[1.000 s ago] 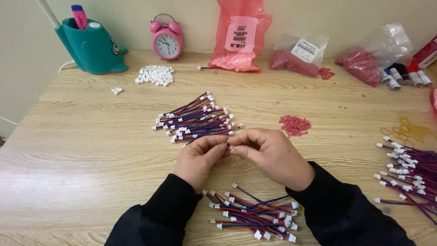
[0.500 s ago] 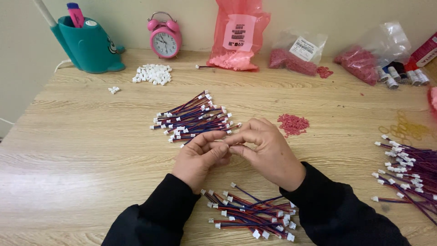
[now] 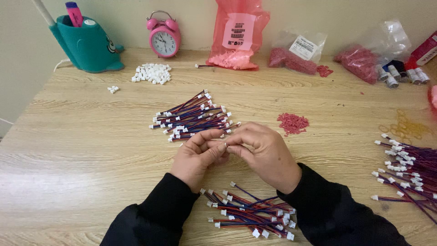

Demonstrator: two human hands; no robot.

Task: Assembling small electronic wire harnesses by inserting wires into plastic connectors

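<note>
My left hand and my right hand meet fingertip to fingertip over the middle of the wooden table. Together they pinch a small wire lead with a white connector, mostly hidden by the fingers. Just beyond the hands lies a pile of red-and-blue wire leads with white plugs. A second, looser pile of the same leads lies between my black sleeves at the table's near edge.
A third wire pile lies at the right edge. Small red parts sit right of the hands, white connectors at the back left. A teal holder, pink alarm clock and pink and clear bags line the wall.
The hands stay together at the same spot; the fingers shift slightly on the small lead. The view has tilted a little.
</note>
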